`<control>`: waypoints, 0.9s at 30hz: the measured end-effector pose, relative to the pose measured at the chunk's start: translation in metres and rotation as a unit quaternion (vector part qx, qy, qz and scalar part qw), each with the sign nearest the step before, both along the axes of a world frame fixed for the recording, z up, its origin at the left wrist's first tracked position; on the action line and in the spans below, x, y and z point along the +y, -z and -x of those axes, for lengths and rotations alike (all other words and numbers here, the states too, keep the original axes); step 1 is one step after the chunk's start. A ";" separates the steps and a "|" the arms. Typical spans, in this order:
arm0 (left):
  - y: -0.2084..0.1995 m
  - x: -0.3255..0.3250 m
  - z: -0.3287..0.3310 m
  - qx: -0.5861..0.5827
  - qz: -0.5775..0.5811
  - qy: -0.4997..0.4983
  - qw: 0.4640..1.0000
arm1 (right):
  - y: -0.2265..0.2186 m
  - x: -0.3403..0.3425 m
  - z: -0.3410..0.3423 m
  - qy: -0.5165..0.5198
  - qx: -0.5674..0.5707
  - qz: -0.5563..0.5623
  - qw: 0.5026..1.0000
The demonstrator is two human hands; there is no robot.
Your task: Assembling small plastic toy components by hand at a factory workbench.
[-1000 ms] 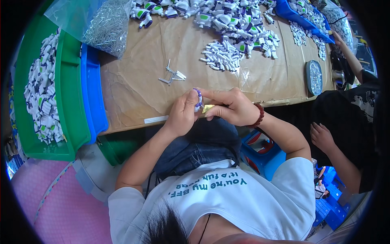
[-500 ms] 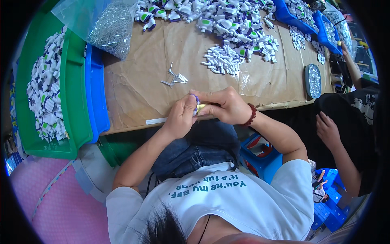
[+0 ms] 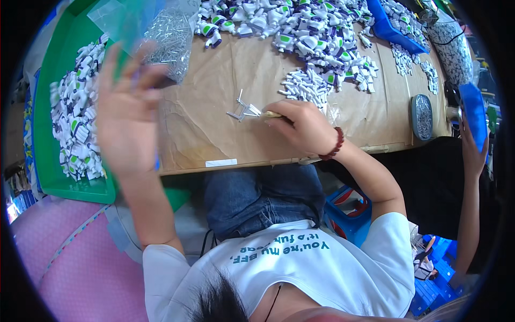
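My left hand (image 3: 126, 115) is raised over the bins at the left, smeared by motion, its fingers spread with nothing visible in them. Closed fingers of my right hand (image 3: 307, 126) pinch a small yellowish piece (image 3: 272, 114), mostly hidden by the hand. Its tip is beside a few short silvery-white pins (image 3: 248, 110) on the brown paper-covered table (image 3: 198, 107). Behind my left hand stands a green bin (image 3: 80, 189) with white and purple toy figure parts (image 3: 75, 134). A clear bag of pins (image 3: 170, 40) lies beyond the hand.
White toy bodies (image 3: 306, 40) with purple and green heap at the back, small white parts (image 3: 304, 86) before them. An oval dish (image 3: 422, 117) sits near the right edge. At right, a co-worker's hand (image 3: 473, 155) holds a blue tray (image 3: 473, 115); another blue tray (image 3: 394, 32) stands behind.
My hands, together around a small purple-and-white piece before, are apart. The left has swung up and left; the right has moved forward to the pins. The co-worker's blue tray is lifted and tilted.
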State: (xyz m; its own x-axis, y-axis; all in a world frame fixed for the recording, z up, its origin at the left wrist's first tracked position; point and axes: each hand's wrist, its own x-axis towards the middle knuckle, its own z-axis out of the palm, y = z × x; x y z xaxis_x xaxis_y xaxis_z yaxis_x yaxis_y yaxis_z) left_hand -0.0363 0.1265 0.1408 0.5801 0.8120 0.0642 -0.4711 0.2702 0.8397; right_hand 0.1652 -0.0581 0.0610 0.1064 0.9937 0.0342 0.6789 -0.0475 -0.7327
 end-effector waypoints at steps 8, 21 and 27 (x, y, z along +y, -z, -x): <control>0.099 0.034 -0.104 0.473 -0.704 -0.128 0.514 | 0.022 0.041 0.020 -0.030 -0.134 0.053 0.989; 0.104 0.045 -0.108 0.476 -0.693 -0.122 0.527 | 0.003 0.039 0.018 0.018 0.022 0.001 1.000; 0.084 -0.001 -0.080 0.282 -0.347 -0.111 0.888 | 0.001 0.033 0.010 0.035 0.047 0.043 0.997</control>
